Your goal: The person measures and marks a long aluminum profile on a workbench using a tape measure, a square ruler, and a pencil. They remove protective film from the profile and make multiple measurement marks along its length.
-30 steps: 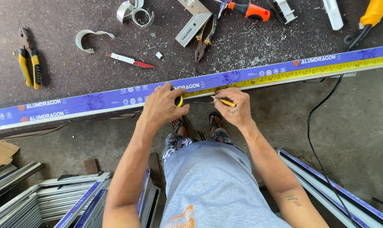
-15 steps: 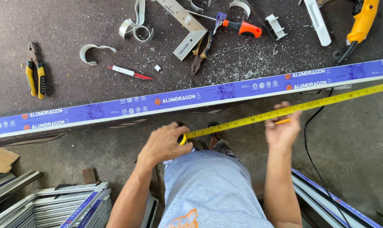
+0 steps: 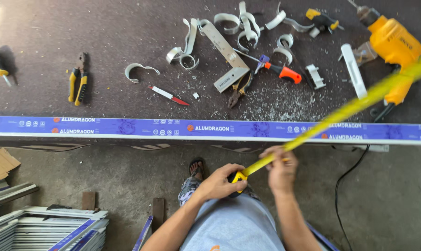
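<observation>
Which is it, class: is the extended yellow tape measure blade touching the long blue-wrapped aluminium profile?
Cannot tell. In the head view the yellow tape blade crosses over the blue-wrapped profile, but from above, contact or gap is hidden.

Tape measure [image 3: 238, 177]: black case, yellow blade [image 3: 359, 104] with dark markings. Long profile [image 3: 210, 129]: blue wrap patterned with white print and orange-red marks, white lower edge. Table [image 3: 103, 32]: dark brown, speckled with pale shavings. Drill [image 3: 396, 46]: yellow. Pliers [image 3: 78, 83]: yellow and black handles. Marker [image 3: 168, 95]: white and red. Shorts [image 3: 233, 227]: light grey-blue.

Both hands [image 3: 247, 179] on yellow tape measure [image 3: 340, 114]
</observation>
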